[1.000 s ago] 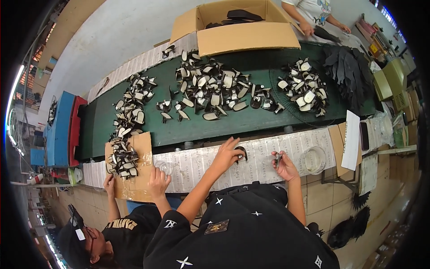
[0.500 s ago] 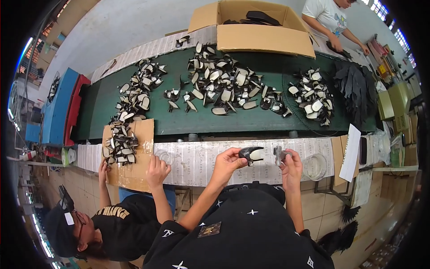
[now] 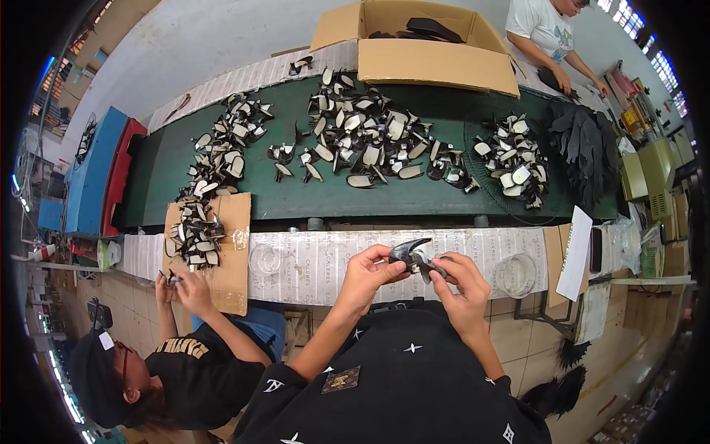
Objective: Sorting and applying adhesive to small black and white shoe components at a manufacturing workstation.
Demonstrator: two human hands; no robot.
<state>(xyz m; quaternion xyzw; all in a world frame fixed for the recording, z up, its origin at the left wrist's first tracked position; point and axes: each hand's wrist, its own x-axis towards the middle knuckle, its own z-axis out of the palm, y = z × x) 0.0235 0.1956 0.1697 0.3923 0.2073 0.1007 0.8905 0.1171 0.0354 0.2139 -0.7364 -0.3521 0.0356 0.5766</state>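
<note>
- Green, long work surface (image 3: 281,198) crossing the middle of the frame from left to right.
- Brown open cardboard box (image 3: 440,68) at upper centre, dark pieces inside.
- Pale paper-covered ledge (image 3: 325,248) along the near side of the green surface, below centre.
- Blue and red box-shaped machine (image 3: 92,170) at the left.
- Black-clothed, capped co-worker (image 3: 203,388) at lower left, beside a flat brown cardboard sheet (image 3: 235,222) bearing a small heap.
- Black and cream curved pieces (image 3: 373,137) in a jumbled heap at centre, with similar heaps to its left and right.
- Dark grey limp strips (image 3: 584,148) piled at upper right.
- Bare left hand (image 3: 366,277), below centre, pinching between thumb and fingers a glossy black curved piece with a pointed tip (image 3: 403,253).
- Bare right hand (image 3: 464,292), just beside it, pinching a small dark grey piece (image 3: 442,266) close against the black one; whether they touch, I cannot tell.
- Clear round dish (image 3: 515,275) on the ledge, right of the hands.
</note>
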